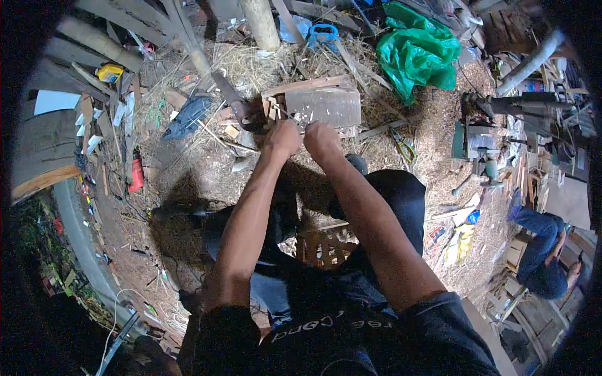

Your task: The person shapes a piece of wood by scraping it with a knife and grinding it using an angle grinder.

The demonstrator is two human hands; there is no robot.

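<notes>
My left hand (285, 136) is closed in a fist at the near edge of a low wooden block (326, 106). Beside it, a small gap away, my right hand (321, 138) is also closed, its knuckles over the same edge. Whatever either hand grips is hidden by the fingers or too small to name. Small pale bits lie on the block's grey top just beyond my hands. A wooden strip (304, 86) runs along the block's far side. To the left of my left hand, a dark, long metal piece (231, 95) slants down toward the block.
Straw and wood scraps cover the ground. Green plastic sheeting (419, 50) lies at the far right, near a blue handle (323, 36). Pliers (403, 145) rest right of the block. A red bottle (136, 174) is at left. Another person (542, 247) sits at right.
</notes>
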